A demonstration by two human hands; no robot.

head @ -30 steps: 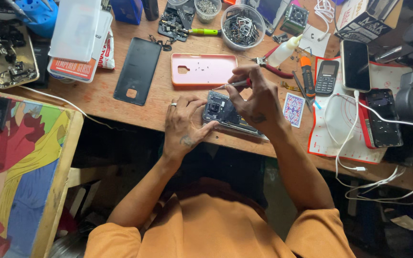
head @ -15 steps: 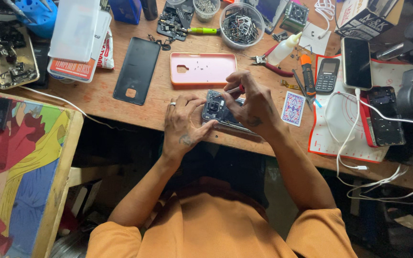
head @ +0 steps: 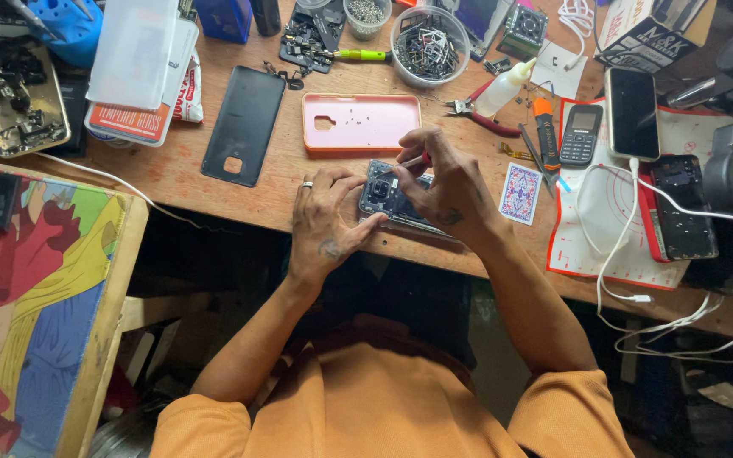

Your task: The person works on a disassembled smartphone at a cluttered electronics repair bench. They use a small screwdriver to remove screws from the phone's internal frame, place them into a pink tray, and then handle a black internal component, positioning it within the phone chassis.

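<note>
The opened phone [head: 390, 197] lies near the front edge of the wooden bench [head: 214, 191], its back off and its inner parts showing; it sits between the two hands. The left hand [head: 326, 222] rests on the bench with fingers loosely spread and curled; its fingertips [head: 356, 182] press against the left edge of the phone, the thumb lying along the near side; a ring sits on one finger. The right hand [head: 451, 191] arches over the right part of the phone; its thumb and forefinger are pinched on a small screwdriver [head: 417, 160] with a red collar, the tip pointing down at the upper part of the phone; the exact contact point cannot be told.

Just beyond the fingertips lies a pink phone case [head: 360, 122], open side up; to the left of it, a black back cover [head: 243, 125]. To the right of the right hand lies a patterned card [head: 520, 192]; further off, a small keypad phone [head: 580, 135] and pliers [head: 477, 113] with red handles.
</note>
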